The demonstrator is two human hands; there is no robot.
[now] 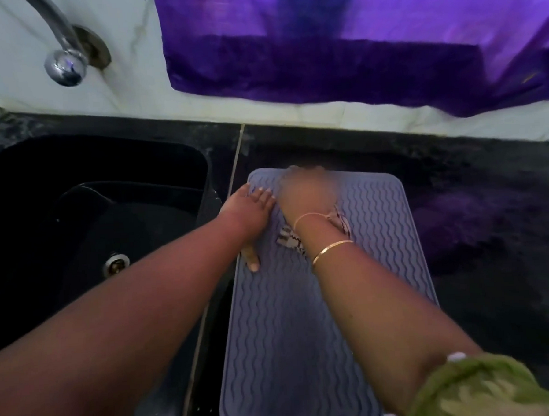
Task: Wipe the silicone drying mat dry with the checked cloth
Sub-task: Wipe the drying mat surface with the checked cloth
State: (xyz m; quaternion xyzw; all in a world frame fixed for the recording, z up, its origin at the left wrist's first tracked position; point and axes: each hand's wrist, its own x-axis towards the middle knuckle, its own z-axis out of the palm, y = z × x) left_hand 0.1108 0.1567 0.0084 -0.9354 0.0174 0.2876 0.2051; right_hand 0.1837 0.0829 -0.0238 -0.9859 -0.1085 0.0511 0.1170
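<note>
Where the dark stone counter (457, 198) meets the pale tiled wall, a purple cloth (338, 45) hangs down over the tiles, and a black sink (75, 192) is set into the counter on the left, with a chrome tap (63, 56) mounted on the wall above it and a metal drain (116, 264) low in the basin. Just right of the sink, the silicone drying mat (288, 318) lies flat on the counter, a grey-blue rectangle with rounded corners and wavy ridges, its long side running away from the viewer and its left edge close along the sink rim. Both bare forearms reach out over the mat, the right one coming from a green patterned sleeve (486, 390). The left hand (251, 215) lies palm down at the mat's far left edge, fingers spread flat and released, grasping nothing, thumb pressed to the mat nearer the viewer. The right hand (307, 190) is at the far end of the mat, blurred, so I cannot tell how its fingers are set. The checked cloth (289, 237) shows under that wrist, on the mat, with pale and dark folds peeking out on both sides. Two thin bangles (331, 251) ring the right wrist
</note>
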